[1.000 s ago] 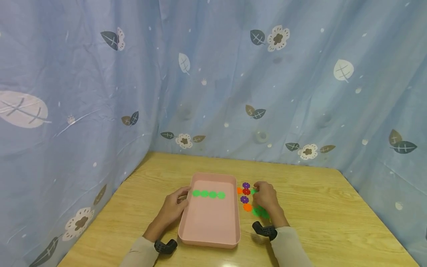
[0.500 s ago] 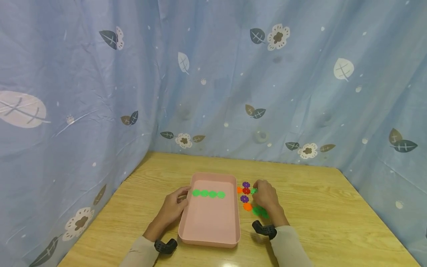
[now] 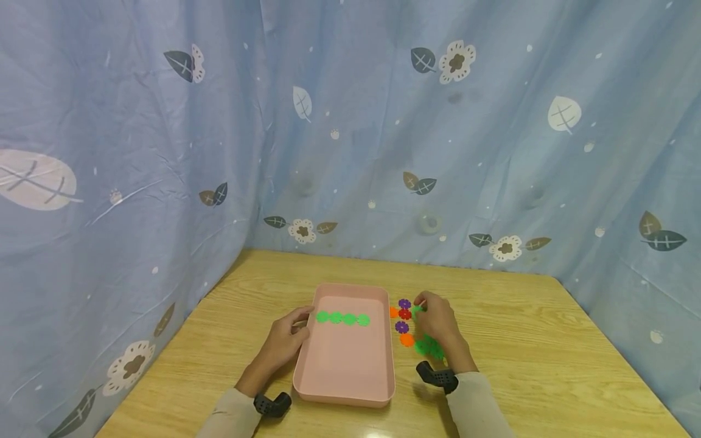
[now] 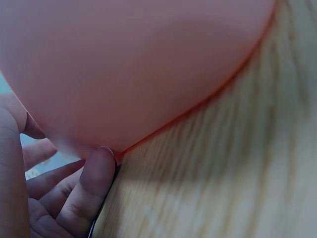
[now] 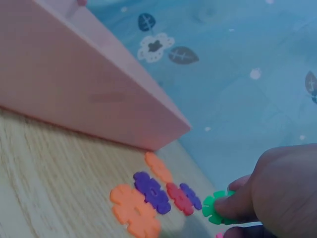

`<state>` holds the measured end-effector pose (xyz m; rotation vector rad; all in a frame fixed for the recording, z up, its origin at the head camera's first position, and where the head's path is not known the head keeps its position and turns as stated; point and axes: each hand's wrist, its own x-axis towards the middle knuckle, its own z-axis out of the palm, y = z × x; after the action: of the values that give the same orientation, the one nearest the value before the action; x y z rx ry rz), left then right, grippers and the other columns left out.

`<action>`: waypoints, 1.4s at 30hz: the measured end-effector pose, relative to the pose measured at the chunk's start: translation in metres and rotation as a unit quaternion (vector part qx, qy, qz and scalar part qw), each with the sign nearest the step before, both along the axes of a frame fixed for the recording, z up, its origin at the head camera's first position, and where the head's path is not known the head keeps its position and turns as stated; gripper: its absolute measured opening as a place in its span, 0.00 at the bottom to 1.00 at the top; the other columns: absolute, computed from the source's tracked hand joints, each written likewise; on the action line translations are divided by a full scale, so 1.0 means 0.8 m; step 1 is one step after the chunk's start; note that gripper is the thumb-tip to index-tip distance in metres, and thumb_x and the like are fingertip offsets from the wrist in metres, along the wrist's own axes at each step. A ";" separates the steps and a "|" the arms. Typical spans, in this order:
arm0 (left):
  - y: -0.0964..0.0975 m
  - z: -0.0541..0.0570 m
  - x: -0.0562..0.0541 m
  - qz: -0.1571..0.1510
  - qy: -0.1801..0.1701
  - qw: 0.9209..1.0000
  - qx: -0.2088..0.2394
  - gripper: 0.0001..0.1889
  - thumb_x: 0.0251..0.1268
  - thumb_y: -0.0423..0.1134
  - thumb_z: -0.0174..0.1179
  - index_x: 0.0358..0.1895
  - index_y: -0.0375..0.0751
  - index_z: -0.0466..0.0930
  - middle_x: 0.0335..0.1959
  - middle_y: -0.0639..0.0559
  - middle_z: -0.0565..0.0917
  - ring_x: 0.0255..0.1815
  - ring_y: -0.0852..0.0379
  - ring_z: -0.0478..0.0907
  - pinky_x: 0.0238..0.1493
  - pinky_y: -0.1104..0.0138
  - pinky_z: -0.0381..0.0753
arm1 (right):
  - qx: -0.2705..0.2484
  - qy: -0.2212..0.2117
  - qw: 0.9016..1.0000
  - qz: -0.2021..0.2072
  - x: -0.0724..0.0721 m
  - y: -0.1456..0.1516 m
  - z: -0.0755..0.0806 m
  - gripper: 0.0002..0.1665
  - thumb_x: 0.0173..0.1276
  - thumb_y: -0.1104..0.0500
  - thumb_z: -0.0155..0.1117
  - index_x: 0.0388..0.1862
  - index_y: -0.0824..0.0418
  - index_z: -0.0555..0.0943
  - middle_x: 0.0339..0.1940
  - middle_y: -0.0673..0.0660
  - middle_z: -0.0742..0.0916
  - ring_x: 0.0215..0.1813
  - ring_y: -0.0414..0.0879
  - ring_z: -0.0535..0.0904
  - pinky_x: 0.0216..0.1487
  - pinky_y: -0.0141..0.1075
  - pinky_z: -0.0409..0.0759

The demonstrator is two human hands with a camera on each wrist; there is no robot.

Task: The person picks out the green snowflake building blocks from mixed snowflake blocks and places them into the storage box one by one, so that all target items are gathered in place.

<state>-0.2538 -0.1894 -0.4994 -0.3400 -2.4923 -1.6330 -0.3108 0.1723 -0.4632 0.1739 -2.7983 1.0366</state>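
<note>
Along the left side of the pink tray [image 3: 345, 371], my left hand [image 3: 286, 337] holds the rim and wall with curled fingers. A fingertip [image 4: 99, 171] rests at the outer foot of the tray wall in the left wrist view. Right of the tray, my right hand [image 3: 437, 319] pinches a green flower-shaped disc [image 5: 213, 207] between thumb and finger, just above the table. Beside it lie purple [image 3: 402, 327], red [image 3: 404, 314] and orange [image 3: 407, 340] flower discs. Inside the tray, a row of several green discs [image 3: 349, 319] stretches across the far half.
More green discs [image 3: 429, 347] lie below my right hand, partly hidden by the wrist. The wooden table [image 3: 526, 340] extends on both sides of the tray. A blue patterned curtain [image 3: 361, 152] hangs behind its far edge.
My right hand has lifted slightly and shifted a little, with the green disc now pinched in its fingers. The left hand and the tray have stayed in place.
</note>
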 end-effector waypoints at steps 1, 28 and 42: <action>0.000 0.000 0.000 -0.001 0.001 1.000 0.001 0.25 0.68 0.30 0.52 0.69 0.40 0.74 0.61 0.34 0.80 0.52 0.40 0.85 0.42 0.63 0.87 | -0.006 0.001 1.000 0.000 0.000 -0.001 0.002 0.09 0.69 0.67 0.64 0.47 0.65 0.82 0.38 0.60 0.86 0.33 0.51 0.80 0.32 0.42 0.80; -0.001 0.000 0.001 -0.008 0.003 1.000 -0.006 0.25 0.70 0.30 0.52 0.70 0.38 0.73 0.61 0.34 0.80 0.52 0.39 0.85 0.42 0.63 0.87 | -0.212 0.024 0.975 0.063 0.013 -0.046 0.021 0.13 0.66 0.75 0.63 0.48 0.72 0.85 0.37 0.65 0.83 0.29 0.59 0.86 0.31 0.43 0.88; 0.000 -0.001 -0.001 -0.011 0.000 1.000 0.009 0.26 0.69 0.30 0.52 0.71 0.38 0.72 0.61 0.33 0.80 0.52 0.40 0.85 0.42 0.63 0.87 | -0.111 0.042 0.988 0.100 0.009 -0.066 0.011 0.09 0.68 0.69 0.67 0.46 0.66 0.88 0.41 0.57 0.88 0.22 0.44 0.72 0.23 0.33 0.73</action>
<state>-0.2546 -0.1894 -0.5005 -0.3683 -2.4803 -1.6629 -0.3039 0.1195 -0.4547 0.4671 -2.6069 1.3436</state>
